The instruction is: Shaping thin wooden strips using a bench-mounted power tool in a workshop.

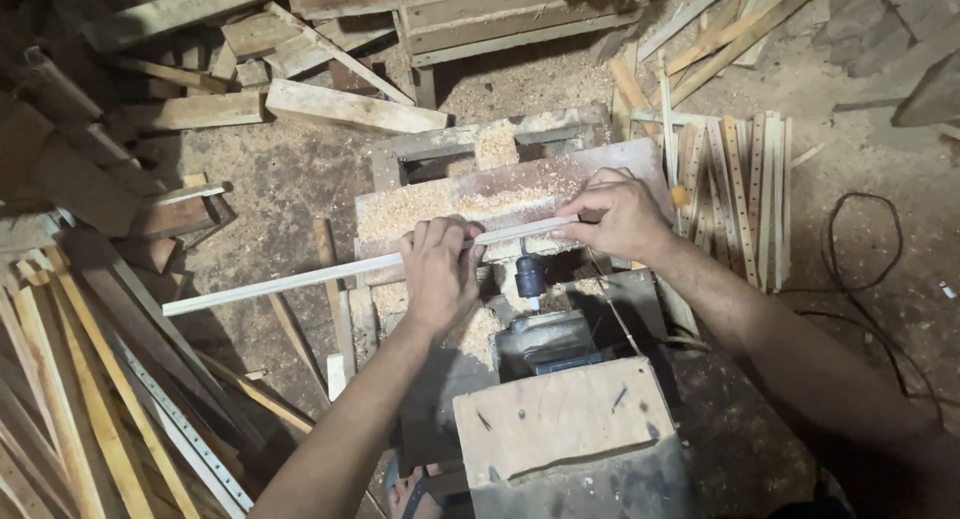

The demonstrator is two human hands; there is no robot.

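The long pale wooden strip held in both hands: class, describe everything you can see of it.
The wooden strip is thin, straight, pale and looks like freshly cut wood. It lies almost level, slanting from lower left to upper right. The left hand grips its middle and the right hand its far end, above a sawdust-covered bench and a dark drill chuck.

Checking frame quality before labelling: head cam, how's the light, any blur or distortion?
Head view: light is strongest at centre on the sawdust-covered bench and the slat held by the left hand and right hand; the corners fall off dark, mostly lower right. No glare. Hands and drill chuck look sharp, no motion blur. Mild wide-angle bending shows in the boards at the left edge.
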